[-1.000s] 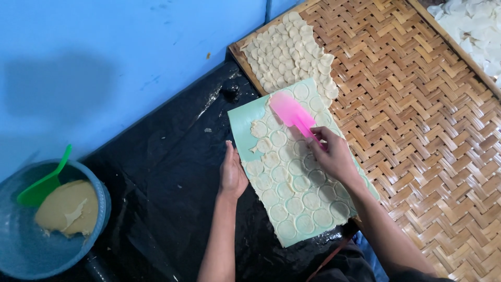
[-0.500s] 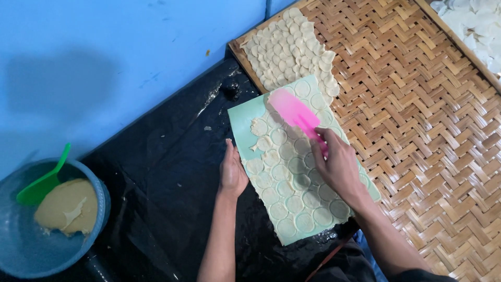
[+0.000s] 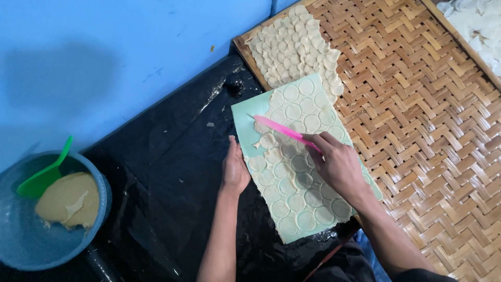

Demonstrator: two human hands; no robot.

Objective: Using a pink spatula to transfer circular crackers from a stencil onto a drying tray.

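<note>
A round blue plastic basin point(image 3: 31, 245) sits at the lower left on black plastic sheeting point(image 3: 167, 172), holding a lump of pale yellow dough point(image 3: 68, 201) and a green plastic scoop point(image 3: 44, 175) that leans against its rim. Behind runs a blue painted wall point(image 3: 104, 52). At the top right corner, white pieces point(image 3: 477, 26) lie on a second woven tray.

a small home food workshop: woven bamboo drying tray point(image 3: 428, 136), dough bucket point(image 3: 31, 230), black plastic floor sheet point(image 3: 167, 172).
</note>
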